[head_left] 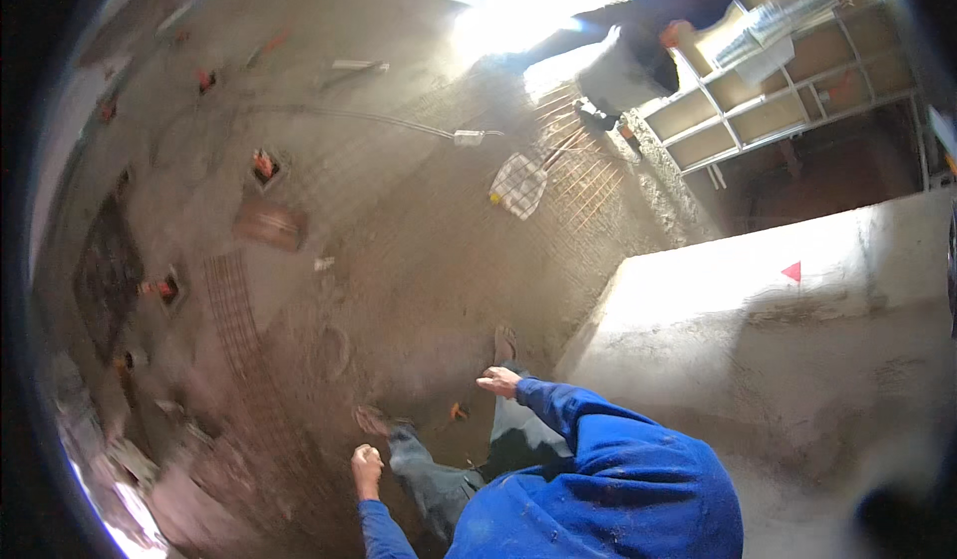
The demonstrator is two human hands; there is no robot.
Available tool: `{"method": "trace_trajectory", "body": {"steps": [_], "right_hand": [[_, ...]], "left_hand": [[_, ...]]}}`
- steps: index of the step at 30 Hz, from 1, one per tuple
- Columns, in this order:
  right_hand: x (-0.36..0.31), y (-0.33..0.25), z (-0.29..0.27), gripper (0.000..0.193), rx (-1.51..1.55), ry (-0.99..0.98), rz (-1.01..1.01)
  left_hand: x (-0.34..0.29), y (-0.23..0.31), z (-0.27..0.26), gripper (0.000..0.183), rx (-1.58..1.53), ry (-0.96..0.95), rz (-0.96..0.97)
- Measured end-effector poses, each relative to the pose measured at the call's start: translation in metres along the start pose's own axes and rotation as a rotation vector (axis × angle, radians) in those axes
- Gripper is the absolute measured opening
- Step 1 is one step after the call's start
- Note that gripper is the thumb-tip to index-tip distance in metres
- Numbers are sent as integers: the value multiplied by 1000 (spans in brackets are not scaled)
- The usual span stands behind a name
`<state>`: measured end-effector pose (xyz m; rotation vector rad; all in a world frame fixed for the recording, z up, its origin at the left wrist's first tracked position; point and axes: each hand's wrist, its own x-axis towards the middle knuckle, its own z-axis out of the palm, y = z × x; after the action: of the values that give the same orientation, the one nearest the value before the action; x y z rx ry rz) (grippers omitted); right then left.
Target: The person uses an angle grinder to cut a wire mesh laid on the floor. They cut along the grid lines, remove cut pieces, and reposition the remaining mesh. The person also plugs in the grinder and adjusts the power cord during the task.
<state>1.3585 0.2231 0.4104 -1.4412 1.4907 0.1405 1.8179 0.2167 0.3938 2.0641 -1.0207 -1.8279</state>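
Observation:
My left hand (367, 469) hangs beside my left leg, fingers curled in, with nothing visible in it. In front of my right thigh is my right hand (498, 381), its fingers loosely extended and holding nothing I can see. Both blue sleeves reach forward from my body, and my shoes stand on the rough grey floor (399, 310). Farther ahead lies a pale, square-bladed shovel (520, 185) with a thin handle, apart from both hands.
A co-worker (688, 0) at the upper right bends near a pale grey container (618, 70). Wire mesh (234, 305), a brown block (271, 223) and floor openings with orange pipe ends (265, 166) lie leftward. A low wall (738, 290) borders the right; beyond stands a metal frame (738, 100).

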Motion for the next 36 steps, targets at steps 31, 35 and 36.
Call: {"method": "trace_trajectory", "body": {"steps": [31,35,36], "right_hand": [[-364,282,-64,39,1646,745,928],[-357,319,-79,40,1695,706,821],[-357,333,-97,40,1719,673,882]], "left_hand": [[42,464,428,37,927,-266,532],[41,410,438,37,652,-303,277],[32,399,439,35,579,-311,254]]}}
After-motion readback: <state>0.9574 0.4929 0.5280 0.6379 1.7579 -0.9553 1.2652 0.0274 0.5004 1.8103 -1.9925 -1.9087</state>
